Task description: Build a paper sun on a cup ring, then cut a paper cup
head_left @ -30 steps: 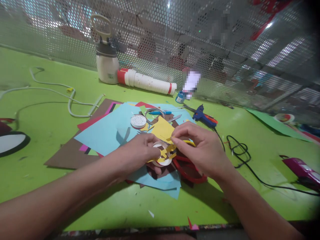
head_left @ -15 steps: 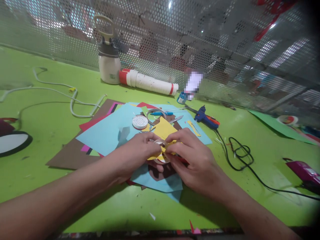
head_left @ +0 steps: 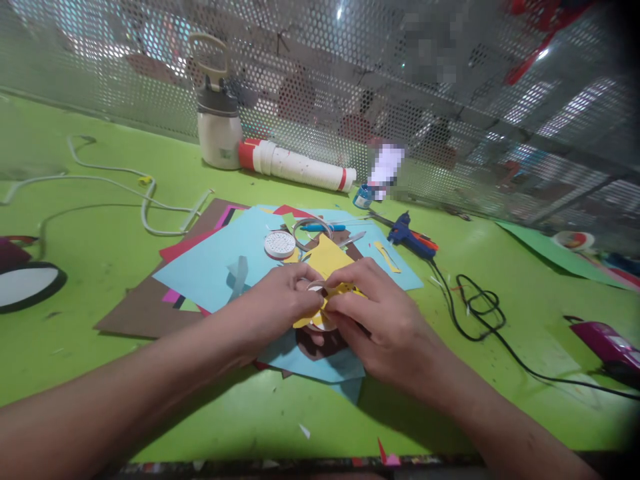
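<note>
My left hand [head_left: 280,297] is closed around a small white round piece [head_left: 324,325] with cut yellow paper [head_left: 303,319] on it. My right hand [head_left: 385,317] pinches the yellow paper at the piece's right side, its fingertips close to my left thumb. My fingers cover much of the piece. Just beyond them lies a larger yellow paper sheet [head_left: 326,255]. Light blue paper [head_left: 203,272] spreads beneath both hands, and a dark brown shape [head_left: 320,350] shows below them.
Behind the hands are a speckled white disc [head_left: 280,245], a tape roll [head_left: 299,233] and a blue pen [head_left: 323,228]. A blue glue gun [head_left: 413,237] lies to the right with its black cord [head_left: 463,333]. A bottle [head_left: 220,137] and white tube [head_left: 300,167] stand by the mesh panel.
My right hand has shifted slightly, its fingers moving a little left along the yellow paper. My left hand keeps its hold. The things on the table have stayed put.
</note>
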Motion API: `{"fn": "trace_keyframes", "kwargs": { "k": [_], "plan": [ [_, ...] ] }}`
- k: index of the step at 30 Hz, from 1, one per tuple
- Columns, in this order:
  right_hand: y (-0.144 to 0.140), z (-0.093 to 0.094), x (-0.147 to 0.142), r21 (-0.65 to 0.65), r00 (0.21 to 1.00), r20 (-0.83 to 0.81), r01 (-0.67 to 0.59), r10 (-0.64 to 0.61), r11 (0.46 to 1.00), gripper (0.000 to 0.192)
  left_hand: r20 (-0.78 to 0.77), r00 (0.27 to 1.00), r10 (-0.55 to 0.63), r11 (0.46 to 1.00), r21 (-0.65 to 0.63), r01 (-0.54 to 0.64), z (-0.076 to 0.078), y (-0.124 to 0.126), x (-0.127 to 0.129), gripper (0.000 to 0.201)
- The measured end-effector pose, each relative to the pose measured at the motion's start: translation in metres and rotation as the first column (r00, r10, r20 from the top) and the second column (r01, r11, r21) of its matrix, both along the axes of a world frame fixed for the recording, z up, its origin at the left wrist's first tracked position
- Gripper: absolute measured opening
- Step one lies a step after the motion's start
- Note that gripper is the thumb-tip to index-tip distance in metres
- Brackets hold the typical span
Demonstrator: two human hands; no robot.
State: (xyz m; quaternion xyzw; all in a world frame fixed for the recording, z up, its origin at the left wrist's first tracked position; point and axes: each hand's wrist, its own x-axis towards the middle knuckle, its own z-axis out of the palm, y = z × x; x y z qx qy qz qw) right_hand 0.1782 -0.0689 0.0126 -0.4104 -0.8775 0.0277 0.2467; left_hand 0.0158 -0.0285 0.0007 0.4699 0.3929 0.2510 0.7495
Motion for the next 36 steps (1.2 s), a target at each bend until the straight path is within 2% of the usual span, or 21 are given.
{"fn": "trace_keyframes", "kwargs": {
  "k": [3,6,11,14,15,16,17,23,26,29,33,36],
  "plan": [
    [-0.003,0.007,0.002,0.009,1.000,-0.018,-0.008,0.009,1.000,0.012,0.008,1.000,0.004,1.000,-0.008,-0.004,0.001,0.000,0.000,0.014],
    [-0.005,0.019,0.008,0.023,0.994,-0.108,0.018,-0.015,1.000,0.013,0.017,1.000,0.007,1.000,0.009,-0.007,0.003,0.000,0.000,0.014],
    [0.007,0.035,0.035,0.145,0.933,-0.301,0.249,-0.197,0.958,0.008,-0.018,1.000,0.015,1.000,0.027,-0.015,0.001,0.001,-0.001,0.016],
    [0.025,0.037,0.060,0.071,0.872,-0.349,0.391,-0.345,0.918,0.008,0.009,1.000,-0.007,1.000,-0.008,0.008,-0.004,0.003,-0.002,0.020],
    [0.031,0.037,0.069,-0.006,0.845,-0.289,0.467,-0.449,0.884,0.010,0.012,1.000,0.003,1.000,-0.002,-0.003,-0.006,0.004,-0.002,0.021],
    [0.038,0.038,0.079,-0.092,0.805,-0.180,0.559,-0.566,0.824,0.014,0.016,1.000,0.000,1.000,0.008,0.000,-0.007,0.005,-0.002,0.021],
    [0.046,0.037,0.088,-0.120,0.781,-0.123,0.600,-0.612,0.791,0.017,0.014,1.000,-0.008,1.000,0.027,0.008,-0.008,0.005,-0.003,0.022],
    [0.092,0.023,0.139,-0.168,0.694,0.186,0.720,-0.696,0.673,0.021,-0.001,1.000,-0.005,0.996,0.084,0.005,-0.004,0.009,-0.006,0.022],
    [0.105,0.013,0.151,-0.144,0.657,0.299,0.748,-0.692,0.648,0.026,-0.005,1.000,0.005,0.995,0.095,-0.005,-0.002,0.011,-0.008,0.022],
    [0.106,0.003,0.149,-0.140,0.644,0.371,0.751,-0.669,0.645,0.028,0.011,1.000,0.006,0.996,0.094,-0.007,-0.002,0.011,-0.009,0.023],
    [0.103,-0.008,0.141,-0.133,0.645,0.422,0.739,-0.637,0.660,0.028,-0.018,1.000,0.021,0.994,0.104,-0.019,-0.001,0.010,-0.008,0.022],
    [0.108,-0.008,0.148,-0.089,0.601,0.436,0.769,-0.670,0.633,0.029,-0.040,0.999,0.034,0.994,0.110,-0.029,-0.001,0.009,-0.006,0.020]
  ]
}}
